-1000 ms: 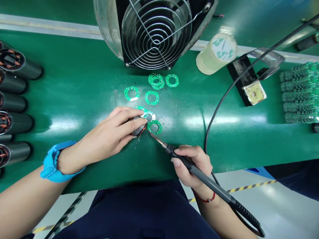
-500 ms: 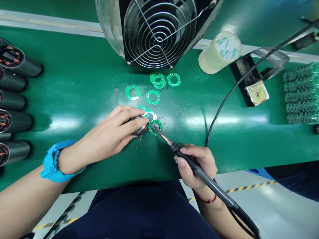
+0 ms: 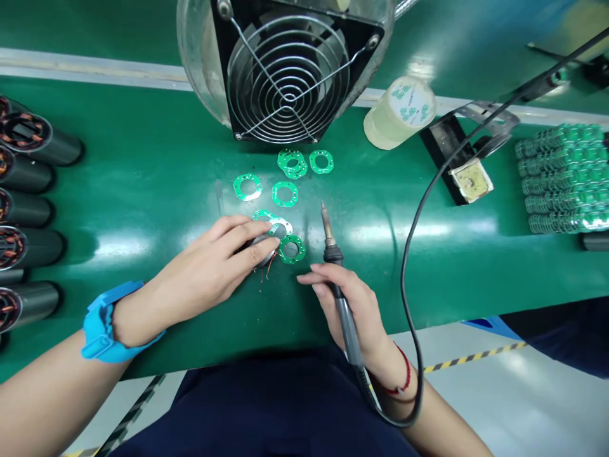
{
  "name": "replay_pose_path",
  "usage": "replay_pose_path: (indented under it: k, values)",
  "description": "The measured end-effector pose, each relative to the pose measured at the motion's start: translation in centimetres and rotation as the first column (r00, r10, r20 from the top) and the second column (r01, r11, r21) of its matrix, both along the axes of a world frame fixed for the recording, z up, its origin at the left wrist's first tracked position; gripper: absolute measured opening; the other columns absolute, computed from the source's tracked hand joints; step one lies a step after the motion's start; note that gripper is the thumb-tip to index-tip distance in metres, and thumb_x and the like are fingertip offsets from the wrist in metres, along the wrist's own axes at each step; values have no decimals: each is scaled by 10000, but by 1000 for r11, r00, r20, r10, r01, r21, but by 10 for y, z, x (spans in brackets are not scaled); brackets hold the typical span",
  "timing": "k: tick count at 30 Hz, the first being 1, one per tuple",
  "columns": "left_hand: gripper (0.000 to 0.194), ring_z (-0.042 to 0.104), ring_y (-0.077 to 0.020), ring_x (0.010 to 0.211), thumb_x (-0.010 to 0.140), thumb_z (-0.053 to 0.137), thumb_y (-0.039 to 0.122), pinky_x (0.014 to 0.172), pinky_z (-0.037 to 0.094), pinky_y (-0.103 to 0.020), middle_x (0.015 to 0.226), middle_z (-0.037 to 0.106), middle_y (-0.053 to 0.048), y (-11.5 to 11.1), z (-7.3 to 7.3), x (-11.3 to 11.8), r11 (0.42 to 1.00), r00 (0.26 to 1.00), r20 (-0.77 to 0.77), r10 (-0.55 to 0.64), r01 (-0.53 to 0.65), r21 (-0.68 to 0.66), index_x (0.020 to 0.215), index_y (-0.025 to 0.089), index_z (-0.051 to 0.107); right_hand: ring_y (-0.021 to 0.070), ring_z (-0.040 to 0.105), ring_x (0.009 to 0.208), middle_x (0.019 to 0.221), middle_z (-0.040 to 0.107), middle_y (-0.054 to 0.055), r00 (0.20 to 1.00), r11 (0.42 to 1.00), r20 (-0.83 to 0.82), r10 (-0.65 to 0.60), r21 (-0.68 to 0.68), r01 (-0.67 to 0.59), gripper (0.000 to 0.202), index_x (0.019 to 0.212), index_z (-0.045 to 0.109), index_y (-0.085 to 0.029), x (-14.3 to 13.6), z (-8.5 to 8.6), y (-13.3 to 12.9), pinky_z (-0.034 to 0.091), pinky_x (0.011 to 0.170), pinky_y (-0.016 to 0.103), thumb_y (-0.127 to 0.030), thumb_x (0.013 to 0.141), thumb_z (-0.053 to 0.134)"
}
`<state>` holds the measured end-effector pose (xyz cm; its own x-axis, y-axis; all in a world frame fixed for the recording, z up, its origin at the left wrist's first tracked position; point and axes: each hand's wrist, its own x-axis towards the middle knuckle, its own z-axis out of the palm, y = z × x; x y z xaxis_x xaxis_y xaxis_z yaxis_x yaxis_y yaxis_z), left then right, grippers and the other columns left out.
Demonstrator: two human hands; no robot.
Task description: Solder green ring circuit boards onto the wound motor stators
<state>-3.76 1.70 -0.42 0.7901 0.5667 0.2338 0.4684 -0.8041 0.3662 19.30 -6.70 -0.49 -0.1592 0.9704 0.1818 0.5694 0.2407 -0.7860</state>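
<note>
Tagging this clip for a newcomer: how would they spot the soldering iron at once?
In the picture, below the big fan, find the right hand with a red bracelet at its wrist. It holds the soldering iron, a dark, pen-shaped tool, its tip pointing toward the fan. Unlike the flat green ring boards nearby, it is long and trails a black cable.

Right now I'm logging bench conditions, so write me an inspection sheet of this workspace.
Surface: green tabletop, glossy with glare.
Job's things: dark part with copper wires; green ring boards; soldering iron, tip apart from the boards.
Clutter: pale labelled cylinder; black holder with yellowish pad.
Hands: left hand holds the dark part, partly hiding it; right hand loosely holds the soldering iron.
Cables: black cable loops from the soldering iron's rear, crossing the right forearm.
Surroundings: fan, copper-wound cylinders, stacked green boards, pale floor.
</note>
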Motion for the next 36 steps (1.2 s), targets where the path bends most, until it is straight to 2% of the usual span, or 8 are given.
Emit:
replay_pose_path:
  k: [6,14,19,22,25,27,31,36]
  values:
    - [288,590,-267,956,935,558,246,818,519,-409,1110,630,-139,-2,1,0,989,990,-26,141,-142,-37,1203,140,546,178,724,867,965,754,19,998,996,32,-60,-71,62,258,1156,524,-259,-7,-1,2,569,823,341,-147,926,559]
    - [294,585,-264,1003,875,639,264,859,497,-399,1050,612,-93,1,4,1,892,887,118,446,-431,-135,1131,164,534,178,709,951,1034,726,35,991,992,-60,-117,-46,114,288,1167,503,-271,-17,-4,4,563,877,362,-135,920,559]
    - [339,589,-201,939,845,680,274,794,508,-328,1021,580,-41,-11,9,4,858,870,202,450,-360,-366,1128,201,507,160,698,910,992,690,7,934,966,-246,-257,-60,250,403,1212,469,-293,-32,-8,17,574,843,340,-167,873,646]
    - [347,603,-193,955,845,678,291,813,519,-332,1045,578,-29,-20,7,5,794,872,218,439,-264,-547,1133,232,493,155,691,903,973,669,2,886,955,-359,-294,-75,286,382,1192,476,-289,-40,-6,25,569,837,332,-158,871,636]
    - [375,627,-196,1010,868,643,292,856,529,-351,1107,592,-33,-23,2,7,676,878,197,436,-175,-716,1183,253,443,150,697,885,891,665,-16,839,966,-478,-258,-120,229,340,1177,453,-282,-40,-3,33,561,849,331,-150,893,586]
    - [364,610,-214,1069,878,619,277,908,506,-385,1152,598,-45,-21,-1,9,681,903,151,401,-184,-709,1193,250,439,145,691,808,801,648,-40,843,980,-507,-178,-172,104,321,1173,441,-276,-35,-1,40,565,795,316,-170,901,574]
    - [316,512,-279,1176,859,624,264,998,403,-467,1198,593,-85,-12,0,8,826,948,30,318,-261,-500,1141,211,491,126,605,630,762,595,-43,963,988,-271,0,-147,-41,274,1162,503,-257,-30,4,49,526,614,266,-174,906,553]
    - [357,507,-266,1086,881,603,373,908,404,-418,1165,582,-70,-1,13,-13,795,978,-39,207,-191,-576,1184,215,499,257,641,948,1066,690,93,982,969,182,-50,245,4,398,1284,478,-238,-39,7,40,541,796,410,-240,912,621]
